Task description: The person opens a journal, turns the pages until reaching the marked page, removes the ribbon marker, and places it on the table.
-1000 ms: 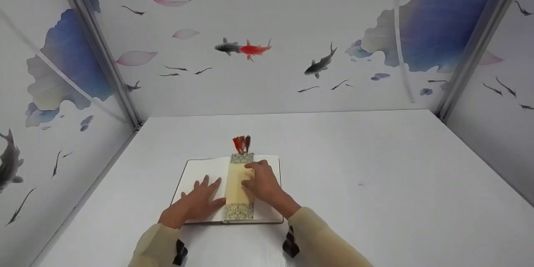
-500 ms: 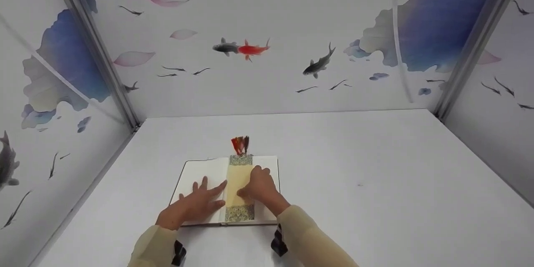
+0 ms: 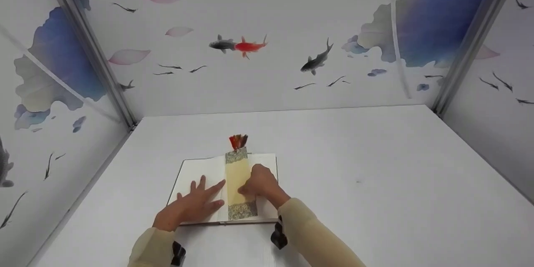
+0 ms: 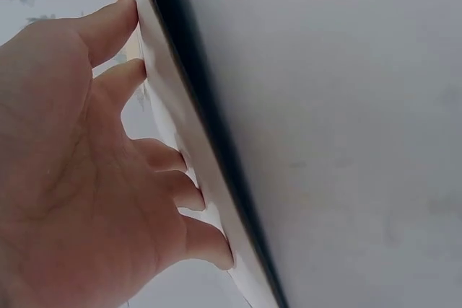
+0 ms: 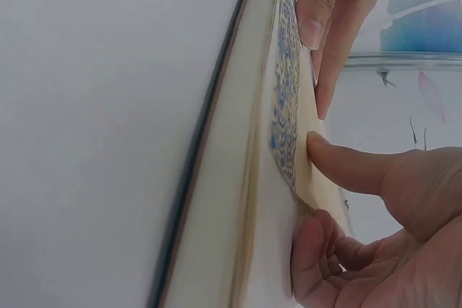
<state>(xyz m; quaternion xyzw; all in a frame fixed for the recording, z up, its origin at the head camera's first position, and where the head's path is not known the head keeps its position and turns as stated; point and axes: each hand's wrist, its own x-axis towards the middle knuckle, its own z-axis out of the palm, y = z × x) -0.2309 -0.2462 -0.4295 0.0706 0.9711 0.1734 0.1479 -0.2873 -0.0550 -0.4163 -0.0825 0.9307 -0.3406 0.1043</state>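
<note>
An open notebook (image 3: 187, 171) lies on the table, and across its right page, close to the fold, is a yellow bookmark (image 3: 235, 175) with patterned ends. A red and brown tassel (image 3: 238, 142) sticks out past the notebook's far edge. With fingers spread, my left hand (image 3: 192, 205) rests on the left page; its fingertips touch the paper in the left wrist view. My right hand (image 3: 263, 184) pinches the bookmark's right edge, thumb on top and the other fingers curled at the edge. In the right wrist view the patterned near end (image 5: 286, 99) tilts slightly off the page.
The white table (image 3: 375, 167) extends around the notebook, widest to the right. White panels with painted fish and leaves (image 3: 313, 16) enclose the back and both sides. Metal posts (image 3: 91, 50) stand at the back corners.
My right fingers have drawn from the bookmark's face to its right edge and curled there. The bookmark has turned, its tassel end leftward and near end rightward. My left hand stays on the page.
</note>
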